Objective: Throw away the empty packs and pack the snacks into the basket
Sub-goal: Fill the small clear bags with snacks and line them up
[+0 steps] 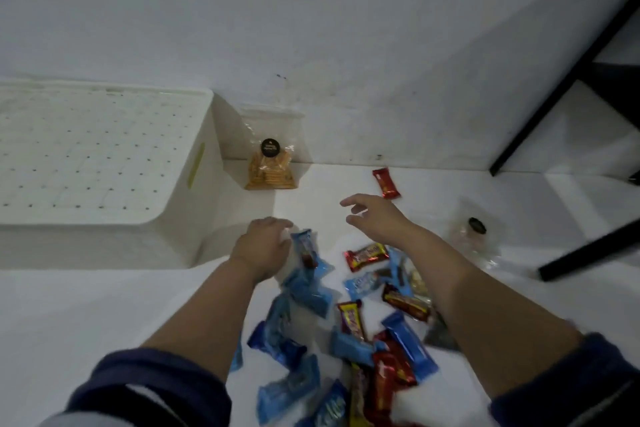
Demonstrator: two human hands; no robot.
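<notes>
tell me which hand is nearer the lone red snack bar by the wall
Right. The right hand hovers open just short of the lone red snack bar, slightly left of it. The left hand is farther off, down-left by the blue packs.

basket (104, 156) left, snacks (346, 329) right on floor (104, 305)

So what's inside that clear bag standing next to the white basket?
The clear bag holds a stack of golden crackers filling its lower part, while its top looks empty. A round black sticker covers part of the front, so anything right behind it is hidden.
</notes>
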